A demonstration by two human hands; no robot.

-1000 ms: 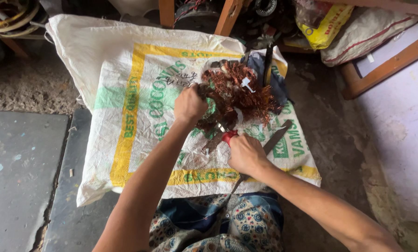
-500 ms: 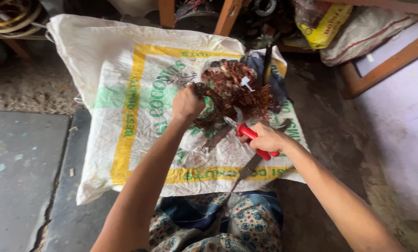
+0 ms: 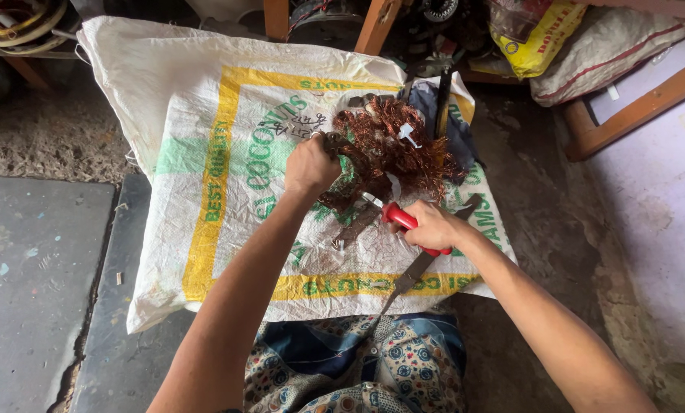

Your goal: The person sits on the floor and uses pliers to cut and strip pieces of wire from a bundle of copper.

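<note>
Both hands grip: left hand (image 3: 309, 164) clutches the wire tangle (image 3: 392, 145) beyond it, right hand (image 3: 432, 227) aims red-handled cutters (image 3: 398, 218) toward the tangle.

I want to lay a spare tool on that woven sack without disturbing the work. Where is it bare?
The sack is bare across its left half, from the yellow stripe to the left edge, and along its top left corner. It is crowded at the right: the copper wire bundle, the left hand, the right hand gripping red-handled cutters, and a knife lying nearby.
</note>
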